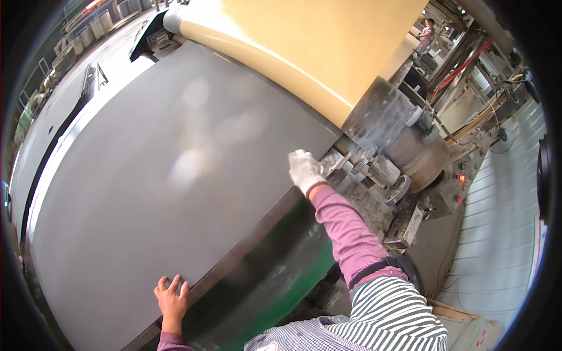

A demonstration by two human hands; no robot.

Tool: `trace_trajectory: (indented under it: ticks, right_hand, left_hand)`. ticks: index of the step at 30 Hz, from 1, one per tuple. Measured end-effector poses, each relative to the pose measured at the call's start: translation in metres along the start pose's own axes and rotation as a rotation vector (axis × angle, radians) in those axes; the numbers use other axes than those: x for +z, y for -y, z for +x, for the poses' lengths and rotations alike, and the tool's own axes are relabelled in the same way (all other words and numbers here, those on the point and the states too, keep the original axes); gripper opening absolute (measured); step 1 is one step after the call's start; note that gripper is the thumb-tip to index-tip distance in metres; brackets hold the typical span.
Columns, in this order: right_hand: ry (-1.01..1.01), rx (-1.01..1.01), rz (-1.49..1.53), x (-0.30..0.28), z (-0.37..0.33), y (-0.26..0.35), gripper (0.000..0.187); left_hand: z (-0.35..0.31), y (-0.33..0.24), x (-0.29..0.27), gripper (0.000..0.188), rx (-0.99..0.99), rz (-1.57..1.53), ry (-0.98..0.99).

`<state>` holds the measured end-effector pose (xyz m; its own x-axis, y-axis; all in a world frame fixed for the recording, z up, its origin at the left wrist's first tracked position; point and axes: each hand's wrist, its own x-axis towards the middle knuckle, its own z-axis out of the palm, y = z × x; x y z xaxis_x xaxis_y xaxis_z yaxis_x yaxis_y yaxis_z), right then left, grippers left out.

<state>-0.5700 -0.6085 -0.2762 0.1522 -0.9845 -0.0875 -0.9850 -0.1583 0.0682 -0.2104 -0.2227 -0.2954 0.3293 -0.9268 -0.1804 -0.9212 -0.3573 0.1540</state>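
– Grey first, in the head view: find the broad flat sheet (158,193). Lying which way from the hands?
– Ahead and to the left of both. Longest, apparently, along the near edge, from lower left up toward the yellow-tan band (304,41) at the top end.
– And how placed at that edge?
– Bare on the left hand (172,297), with fingers spread, seemingly laid on the sheet near the edge; gripping nothing visible. Gloved in white on the right hand (305,168), with fingers curled, farther up by the same edge; cannot tell whether pinching it or only resting there.
– Nearer the band with which?
– With the right. Crowded close on that side by metal fittings (383,169) and a dark drum (380,117).
– Room elsewhere?
– Mostly leftward, across the grey. Below the near edge, down to a green panel (287,275).
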Motion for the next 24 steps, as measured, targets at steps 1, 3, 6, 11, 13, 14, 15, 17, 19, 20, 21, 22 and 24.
trace_trajectory:
  ticks: [1, 3, 6, 11, 13, 14, 15, 17, 19, 20, 21, 22, 24]
  right_hand:
    - [-0.103, -0.107, 0.111, -0.004, -0.013, 0.008, 0.019]
    - [-0.427, -0.27, 0.389, -0.007, -0.049, 0.029, 0.016]
    - [-0.642, -0.555, 0.689, -0.05, -0.129, 0.07, 0.027]
    - [-0.42, -0.521, 0.988, -0.066, -0.233, 0.065, 0.023]
    - [-0.2, -0.434, 0.923, -0.057, -0.271, 0.037, 0.024]
    - [-0.116, -0.364, 0.9, -0.052, -0.288, 0.022, 0.017]
    - [-0.073, -0.225, 0.889, -0.046, -0.309, 0.003, 0.016]
    - [-0.001, -0.034, 0.73, -0.018, -0.345, -0.046, 0.019]
    - [0.111, 0.141, 0.652, -0.015, -0.372, -0.061, 0.022]
    - [0.088, 0.149, 0.647, -0.006, -0.386, -0.068, 0.022]
    - [0.122, 0.207, 0.654, 0.006, -0.394, -0.075, 0.029]
    - [0.155, 0.271, 0.661, -0.004, -0.399, -0.073, 0.036]
    - [0.196, 0.281, 0.678, -0.019, -0.407, -0.059, 0.033]
  left_hand:
    - [0.007, -0.014, 0.007, 0.038, 0.025, 0.012, -0.053]
    - [0.027, -0.058, 0.011, 0.039, 0.049, 0.007, -0.109]
    - [0.038, -0.072, 0.024, 0.04, 0.047, -0.08, -0.163]
    - [-0.031, 0.055, 0.007, 0.027, -0.193, 0.036, -0.343]
    - [-0.078, 0.098, -0.016, 0.031, -0.608, -0.111, -0.318]
    - [-0.095, 0.123, -0.01, 0.033, -0.542, -0.07, -0.347]
    - [-0.107, 0.133, -0.011, 0.035, -0.461, -0.036, -0.367]
    - [-0.098, 0.115, -0.008, 0.035, -0.24, -0.215, -0.47]
    - [-0.088, 0.109, 0.001, 0.038, -0.222, -0.12, -0.363]
    - [-0.078, 0.092, -0.002, 0.041, -0.211, -0.112, -0.344]
    - [-0.071, 0.079, -0.004, 0.044, -0.2, -0.107, -0.327]
    - [-0.067, 0.069, -0.007, 0.044, -0.176, -0.125, -0.341]
    - [-0.061, 0.049, -0.014, 0.045, -0.218, -0.123, -0.149]
